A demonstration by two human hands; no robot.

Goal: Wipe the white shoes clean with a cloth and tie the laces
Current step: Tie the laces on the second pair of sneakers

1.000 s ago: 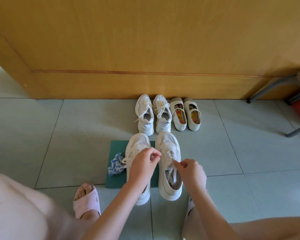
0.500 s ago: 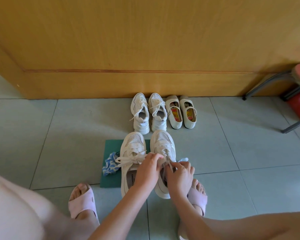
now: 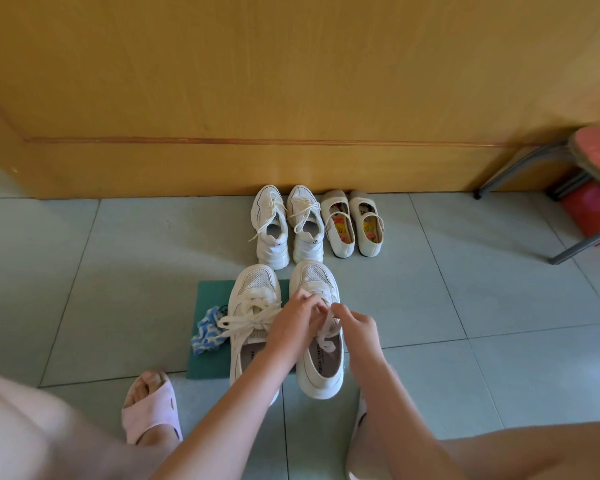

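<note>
- The right sneaker (image 3: pixel 321 375) stands on the green mat (image 3: pixel 212 292) beside its bowed mate (image 3: pixel 253 296), with the blue cloth (image 3: pixel 207 329) just left of the pair.
- My left hand (image 3: pixel 297 320) and right hand (image 3: pixel 355 327) each pinch its laces (image 3: pixel 326 342).
- I'd keep both strands taut and seat the knot low.
- Half a second ago the hands touched; now they're slightly apart.

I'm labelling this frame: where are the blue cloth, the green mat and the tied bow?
Blue cloth (image 3: pixel 207 330), head view, middle of the crumpled fabric.
Green mat (image 3: pixel 211 293), head view, bare far corner.
Tied bow (image 3: pixel 253 317), head view, its central knot.
</note>
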